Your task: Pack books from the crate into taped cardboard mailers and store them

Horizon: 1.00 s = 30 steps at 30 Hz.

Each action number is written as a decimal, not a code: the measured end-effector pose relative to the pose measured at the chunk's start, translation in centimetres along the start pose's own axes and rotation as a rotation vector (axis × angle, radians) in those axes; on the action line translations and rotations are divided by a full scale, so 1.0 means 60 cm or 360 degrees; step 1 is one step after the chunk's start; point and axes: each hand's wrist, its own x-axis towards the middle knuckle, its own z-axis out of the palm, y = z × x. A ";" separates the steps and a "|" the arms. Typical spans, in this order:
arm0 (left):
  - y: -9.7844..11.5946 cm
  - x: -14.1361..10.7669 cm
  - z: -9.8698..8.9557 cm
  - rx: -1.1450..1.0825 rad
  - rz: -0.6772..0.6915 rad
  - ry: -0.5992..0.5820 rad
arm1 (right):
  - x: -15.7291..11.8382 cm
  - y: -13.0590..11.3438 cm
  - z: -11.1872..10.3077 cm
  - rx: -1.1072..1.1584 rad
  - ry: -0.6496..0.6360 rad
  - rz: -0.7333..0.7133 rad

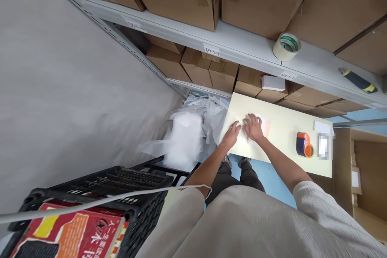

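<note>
Both left hand (232,134) and right hand (253,127) are curling, pinch unclear. Flat packet (266,125) is looking unfinished (tape dispenser (301,145) sitting at four o'clock).

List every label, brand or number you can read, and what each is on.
"D3-5-", last digit unclear (1 or 7): middle label on the shelf edge.
Left label, right label, same edge: too blurred.
"水": red box, other print unclear.
Tape roll: too small.
Pixelated item: unreadable.
</note>
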 end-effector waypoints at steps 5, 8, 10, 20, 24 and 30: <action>0.004 -0.012 -0.025 0.0211 -0.0373 0.0155 | -0.005 -0.064 0.009 -0.0133 -0.0185 -0.0010; -0.002 -0.028 -0.039 0.0283 -0.0451 0.0054 | -0.009 -0.083 0.010 -0.0214 -0.0272 0.0044; -0.010 -0.040 -0.050 0.0311 -0.0385 -0.0058 | -0.011 -0.094 0.009 -0.0244 -0.0309 0.0051; -0.109 -0.141 -0.120 0.0268 -0.0773 0.0031 | 0.022 -0.217 0.066 0.0129 -0.0455 -0.0267; -0.170 -0.200 -0.129 0.0187 -0.0942 0.0162 | 0.042 -0.273 0.106 0.0339 -0.0383 -0.0405; -0.237 -0.264 -0.116 0.0082 -0.1158 0.0204 | 0.051 -0.298 0.131 0.0425 -0.0368 -0.0515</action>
